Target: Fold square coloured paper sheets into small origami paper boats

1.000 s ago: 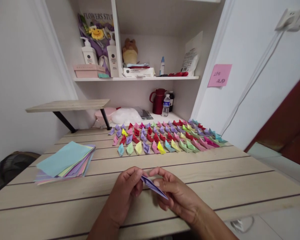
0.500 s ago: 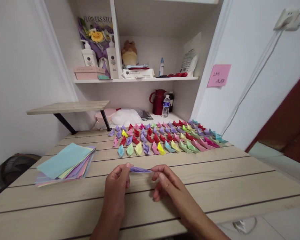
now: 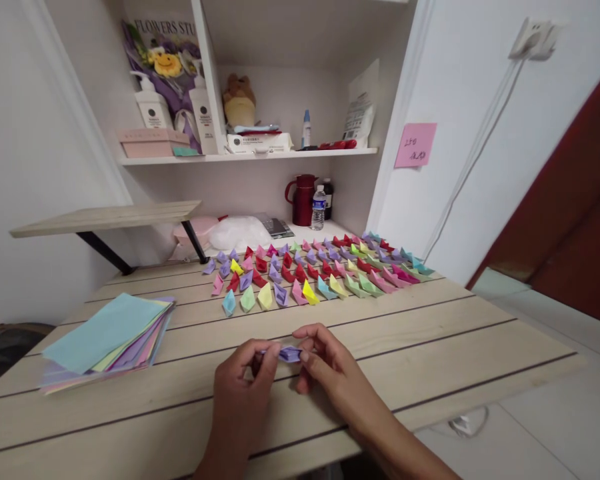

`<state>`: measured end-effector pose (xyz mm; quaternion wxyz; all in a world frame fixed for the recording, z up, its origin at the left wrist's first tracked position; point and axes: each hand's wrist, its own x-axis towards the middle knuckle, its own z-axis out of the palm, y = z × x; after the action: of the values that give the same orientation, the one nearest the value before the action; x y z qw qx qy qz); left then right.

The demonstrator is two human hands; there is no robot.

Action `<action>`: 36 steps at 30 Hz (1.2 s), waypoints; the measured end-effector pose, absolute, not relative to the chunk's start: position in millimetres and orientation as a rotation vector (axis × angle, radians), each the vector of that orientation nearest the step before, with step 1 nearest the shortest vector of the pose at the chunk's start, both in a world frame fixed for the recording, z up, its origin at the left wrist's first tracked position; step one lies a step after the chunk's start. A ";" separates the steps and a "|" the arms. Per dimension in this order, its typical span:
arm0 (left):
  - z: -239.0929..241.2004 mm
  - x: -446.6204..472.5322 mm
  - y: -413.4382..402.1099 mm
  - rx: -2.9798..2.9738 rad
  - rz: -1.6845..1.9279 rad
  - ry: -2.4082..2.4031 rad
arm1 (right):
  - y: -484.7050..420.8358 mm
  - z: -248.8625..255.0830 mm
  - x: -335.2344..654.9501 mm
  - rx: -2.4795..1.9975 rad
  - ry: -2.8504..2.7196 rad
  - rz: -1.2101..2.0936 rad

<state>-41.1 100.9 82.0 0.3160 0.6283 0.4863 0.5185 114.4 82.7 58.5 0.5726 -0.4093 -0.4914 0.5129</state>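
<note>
A small piece of folded purple paper (image 3: 290,354) is held above the front of the wooden table. My left hand (image 3: 247,380) pinches its left end between thumb and forefinger. At its right end, the thumb and fingers of my right hand (image 3: 330,367) close on the paper. Both hands hide parts of it, so its full shape does not show. Beyond the hands stand rows of small folded paper boats (image 3: 280,293) in many colours. To the left lies a stack of coloured paper sheets (image 3: 110,333), with a light blue one on top.
Behind the boats, a white shelf unit (image 3: 250,157) holds pump bottles, a pink box and a plush toy. A dark red jug (image 3: 304,200) and a water bottle (image 3: 319,208) stand below. A small raised wooden shelf (image 3: 110,217) is at the left.
My hands have come closer together around the purple paper, and it looks shorter and more bunched between them. The view has shifted slightly to the right.
</note>
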 end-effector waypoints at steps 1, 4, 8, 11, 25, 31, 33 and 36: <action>82.5 -41.3 100.4 1.674 1.366 1.285 | 82.7 58.3 114.5 -0.961 -1.147 1.199; 82.2 -42.3 100.8 1.746 1.347 1.262 | 83.2 57.8 115.4 -0.977 -1.137 1.180; 76.2 -40.9 103.2 1.859 1.256 1.153 | 84.2 57.4 118.2 -1.036 -1.121 1.119; 68.4 -39.9 105.4 1.927 1.140 1.087 | 83.2 58.4 119.7 -1.075 -1.110 1.040; 59.8 -39.6 111.6 2.534 1.498 0.894 | 94.6 68.7 137.8 -1.105 -0.998 1.067; 55.9 -34.0 114.8 2.598 1.543 0.871 | 122.9 93.1 161.2 -1.013 -1.260 1.044; 54.6 -34.5 115.7 2.579 1.561 0.888 | 132.6 95.6 164.5 -0.970 -1.346 1.030; 52.2 -36.7 116.0 2.535 1.576 0.925 | 136.3 91.3 166.1 -0.920 -1.420 1.036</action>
<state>-36.7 116.0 52.2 0.0081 0.8111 0.2960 0.5043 166.1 136.3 91.3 0.5469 -0.3884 -0.5993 0.4369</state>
